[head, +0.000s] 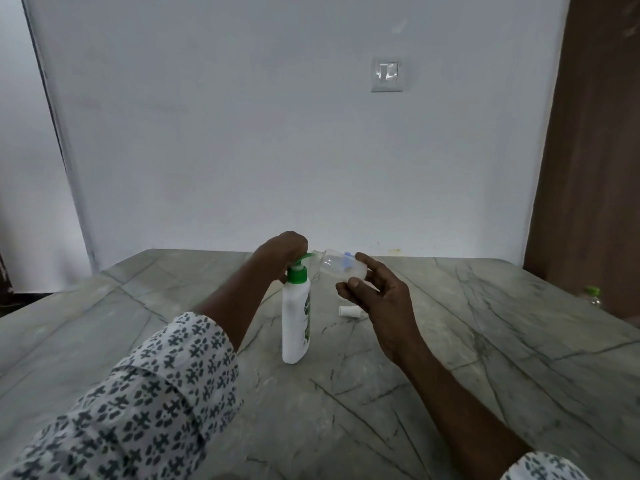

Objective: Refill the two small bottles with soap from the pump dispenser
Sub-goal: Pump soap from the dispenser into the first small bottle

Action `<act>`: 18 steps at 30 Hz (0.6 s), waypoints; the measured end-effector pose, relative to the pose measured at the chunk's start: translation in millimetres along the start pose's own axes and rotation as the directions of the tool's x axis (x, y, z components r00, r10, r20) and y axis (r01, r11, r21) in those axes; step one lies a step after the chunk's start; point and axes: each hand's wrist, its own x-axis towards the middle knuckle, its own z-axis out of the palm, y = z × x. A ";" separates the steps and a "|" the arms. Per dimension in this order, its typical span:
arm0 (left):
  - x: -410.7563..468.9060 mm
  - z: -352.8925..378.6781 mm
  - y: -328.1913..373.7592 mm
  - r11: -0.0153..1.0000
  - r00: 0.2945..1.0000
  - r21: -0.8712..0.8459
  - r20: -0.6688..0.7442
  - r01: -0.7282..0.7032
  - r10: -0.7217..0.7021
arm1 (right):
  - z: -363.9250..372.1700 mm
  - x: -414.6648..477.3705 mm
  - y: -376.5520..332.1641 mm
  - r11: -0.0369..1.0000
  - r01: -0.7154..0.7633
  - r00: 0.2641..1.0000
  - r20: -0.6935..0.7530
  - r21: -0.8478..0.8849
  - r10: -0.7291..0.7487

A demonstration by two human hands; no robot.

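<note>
Grey veined marble table (450, 341) filled the lower view. White plastic pump dispenser (295, 320) with a green pump head stood upright near the table's middle, spout pointing right. Left hand (282, 249) sat on top of the pump head, fingers curled down over it, apparently pressing. Right hand (375, 296) hovered just right of the spout, thumb and fingers pinching the base end of the small clear plastic bottle (341, 266). That bottle was off the table and tipped nearly flat, long axis running left-right, open mouth aimed left and meeting the spout tip; whether it actually touched, too blurred to tell. It looked nearly empty. Judgement: the next pump depended on mouth and spout staying lined up, or soap would land on the table. Small white cap (348, 311) lay on the table below the right hand.
</note>
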 end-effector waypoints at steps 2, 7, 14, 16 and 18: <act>-3.7 -5.4 5.6 1.000 1.000 0.020 0.016 -0.017 0.017 | 1.5 -0.6 -1.2 1.000 0.004 1.000 0.014 0.022 -0.004; -15.7 -6.1 15.9 0.996 0.997 -0.053 0.038 0.065 -0.063 | 1.2 0.4 -2.4 0.999 0.024 1.000 -0.015 0.025 -0.024; -16.0 -1.2 11.2 0.992 0.993 -0.040 0.025 0.116 -0.115 | -4.0 1.8 3.1 0.998 0.007 1.000 -0.027 -0.067 -0.008; -19.5 2.0 10.1 0.992 0.992 0.007 0.024 0.123 -0.123 | -5.9 1.9 4.4 0.998 -0.002 1.000 -0.029 -0.070 0.000; -22.8 3.6 9.6 0.993 0.994 0.031 0.018 0.111 -0.111 | -7.2 1.7 5.4 0.998 -0.006 1.000 -0.031 -0.065 0.004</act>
